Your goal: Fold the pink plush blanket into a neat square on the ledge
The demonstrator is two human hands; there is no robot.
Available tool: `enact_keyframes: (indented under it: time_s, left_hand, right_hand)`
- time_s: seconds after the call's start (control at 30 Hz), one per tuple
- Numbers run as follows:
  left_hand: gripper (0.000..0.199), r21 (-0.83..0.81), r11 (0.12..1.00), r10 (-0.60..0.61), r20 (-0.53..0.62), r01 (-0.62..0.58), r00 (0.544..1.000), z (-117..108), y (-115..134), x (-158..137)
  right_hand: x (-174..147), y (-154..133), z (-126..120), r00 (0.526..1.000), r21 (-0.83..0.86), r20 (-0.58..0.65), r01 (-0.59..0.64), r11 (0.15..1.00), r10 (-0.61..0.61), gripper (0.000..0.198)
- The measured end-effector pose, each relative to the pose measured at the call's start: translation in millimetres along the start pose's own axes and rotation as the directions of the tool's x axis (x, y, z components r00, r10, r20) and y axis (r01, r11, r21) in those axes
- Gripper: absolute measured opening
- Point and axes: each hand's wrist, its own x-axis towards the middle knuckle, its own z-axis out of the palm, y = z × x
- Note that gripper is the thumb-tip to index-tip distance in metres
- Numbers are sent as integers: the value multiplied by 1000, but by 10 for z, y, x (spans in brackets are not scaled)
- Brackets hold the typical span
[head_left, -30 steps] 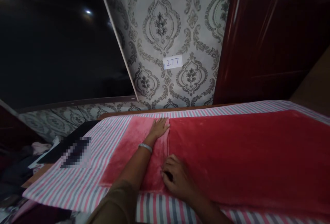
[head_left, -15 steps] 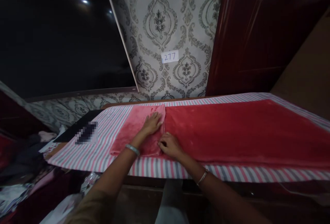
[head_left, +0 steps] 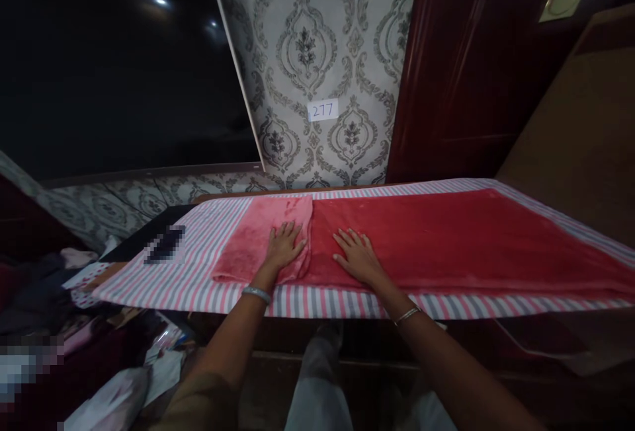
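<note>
A long red plush blanket [head_left: 436,239] lies along the table, its left end folded over so that a lighter pinkish flap [head_left: 248,246] rests on top. My left hand [head_left: 284,246] presses flat on this flap, fingers spread, close to the fold's right edge. Just right of that edge, my right hand [head_left: 358,256] lies palm down on the darker red part with its fingers apart. Neither hand grips anything. Beneath the blanket is a striped cloth [head_left: 198,239] in pink, grey and white.
A large dark screen [head_left: 119,74] hangs at the back left, above a blurred dark object [head_left: 166,246] on the cloth. Heaped clothes [head_left: 84,365] fill the lower left. A dark red door [head_left: 456,74] and a brown board [head_left: 580,114] stand at the right.
My right hand has left the flap's edge, opened out and moved right onto the red part. My left hand has slid slightly nearer to me and left. The view has shifted slightly.
</note>
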Motion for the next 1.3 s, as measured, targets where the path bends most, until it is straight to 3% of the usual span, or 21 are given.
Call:
enact_keyframes:
  time_s: [0.2, 0.43, 0.7, 0.8, 0.9, 0.97, 1.07, 1.17, 1.3]
  left_hand:
    - [58, 64, 998, 1, -35, 1, 999, 5, -3, -39]
    - [56, 104, 994, 33, -76, -25, 997, 67, -44, -11]
    - [55, 74, 997, 39, -92, -32, 995, 67, -50, -29]
    - [55, 65, 997, 41, -91, -35, 995, 80, -60, -25]
    - [56, 62, 997, 44, -97, -38, 994, 110, -81, -13]
    - [55, 62, 997, 46, -125, -38, 991, 136, -103, -2]
    - [55, 62, 997, 58, -139, -50, 989, 170, -139, 13]
    - [56, 59, 996, 71, -121, -64, 990, 188, -170, 22]
    - [55, 65, 995, 83, -141, -74, 987, 203, -193, 35]
  right_hand:
    - [80, -34, -112, 996, 10, 50, -74, 997, 73, 54]
    - [673, 159, -397, 994, -75, 10, -107, 991, 108, 58]
    - [932, 642, -362, 942, -70, 297, -139, 988, 154, 55]
    - [1127, 627, -409, 951, -68, 250, -169, 983, 181, 54]
    - [1318, 635, -425, 967, -102, 117, -216, 971, 227, 59]
    - [1367, 706, -382, 954, -142, 80, -277, 950, 290, 61]
    - [1335, 855, -285, 913, -170, 170, -342, 924, 370, 63]
    - [1308, 968, -271, 892, -131, 250, -353, 926, 376, 64]
    - [1305, 1124, -417, 902, -68, 210, -372, 926, 378, 64]
